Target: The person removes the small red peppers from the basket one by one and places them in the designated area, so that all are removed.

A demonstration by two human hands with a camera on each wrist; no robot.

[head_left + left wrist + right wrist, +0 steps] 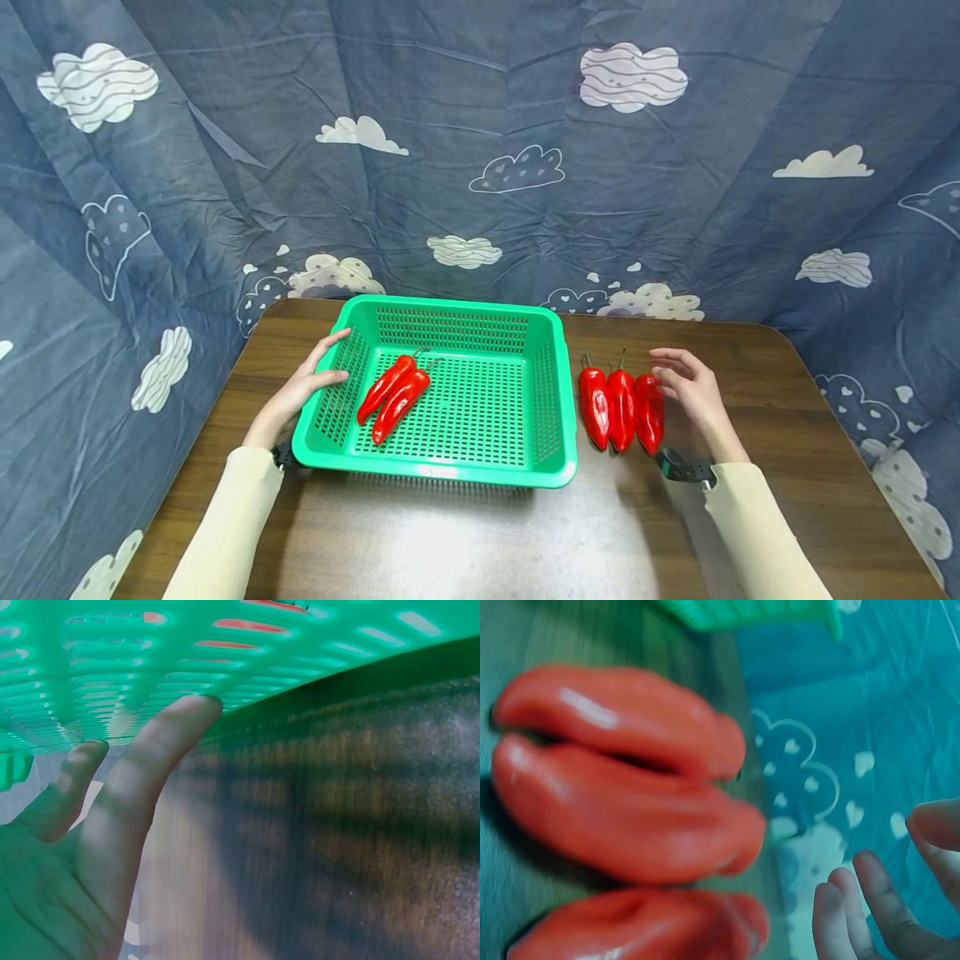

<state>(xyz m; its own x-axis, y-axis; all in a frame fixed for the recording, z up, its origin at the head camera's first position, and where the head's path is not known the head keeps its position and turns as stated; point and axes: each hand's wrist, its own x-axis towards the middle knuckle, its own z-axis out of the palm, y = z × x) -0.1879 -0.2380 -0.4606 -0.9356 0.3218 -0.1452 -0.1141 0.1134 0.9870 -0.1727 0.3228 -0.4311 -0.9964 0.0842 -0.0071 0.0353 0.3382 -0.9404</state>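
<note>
A green plastic basket (431, 475) with slotted walls stands on the table. My left hand (300, 390) holds its left rim, thumb and a finger reaching over the edge. In the left wrist view, fingers (169, 739) of that hand lie against the outside of the slotted wall. Inside the basket, toward the left, are two red peppers (401, 406). To its right, three red peppers lie side by side: a left one (595, 407), a middle one (621, 408) and a right one (648, 417). Over the right one hovers my right hand (693, 392), fingers loosely bent and holding nothing.
The brown wooden table (420, 542) has rounded far corners. A dark blue cloth (450, 100) with white clouds hangs behind it and along both sides. Black bands (682, 468) sit at the wrists.
</note>
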